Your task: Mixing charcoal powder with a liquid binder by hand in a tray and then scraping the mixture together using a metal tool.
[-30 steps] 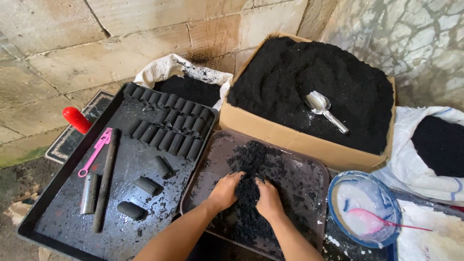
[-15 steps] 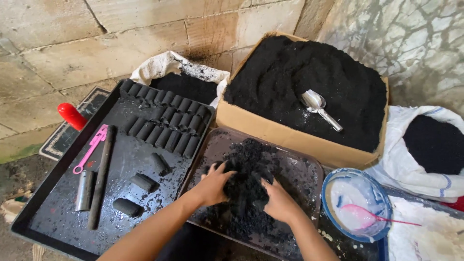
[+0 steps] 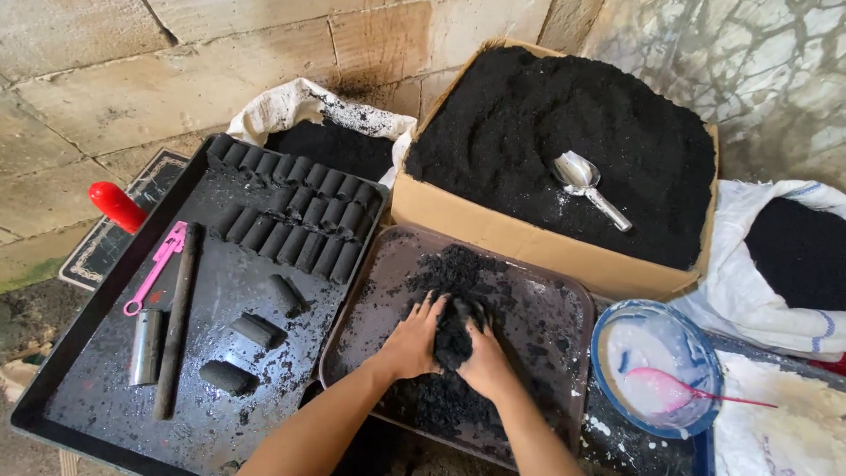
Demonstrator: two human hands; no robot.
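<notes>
Stone-block wall behind, work spread low on the ground w/ trays, a box and sacks. Since a sec ago both hands have drawn inward: at 0.5 s back they were spread apart over the black mix, fingers splayed; now left hand (image 3: 411,339) and right hand (image 3: 483,360) are pressed together around a clump of black charcoal mix (image 3: 453,335), heaping it up off the brown tray (image 3: 564,300). Read: the loose stuff is being gathered and squeezed into a lump, not spread.

Grip: both hands cupped, fingers curled partway, palms facing each other w/ the clump between them. Not a full fist; whether the fingers meet underneath can't be told from this angle. The rest of the mix lies scattered on the same tray, in front of and under the hands.

Nearby: black tray (image 3: 79,353) to the left w/ rows of pressed briquettes (image 3: 300,220), a pink tool (image 3: 159,264), a metal tube (image 3: 145,345) and a dark rod (image 3: 174,317). Cardboard box (image 3: 529,242) of black powder w/ a metal scoop (image 3: 586,185) beyond; blue bowl (image 3: 608,339) w/ white paste at right.
</notes>
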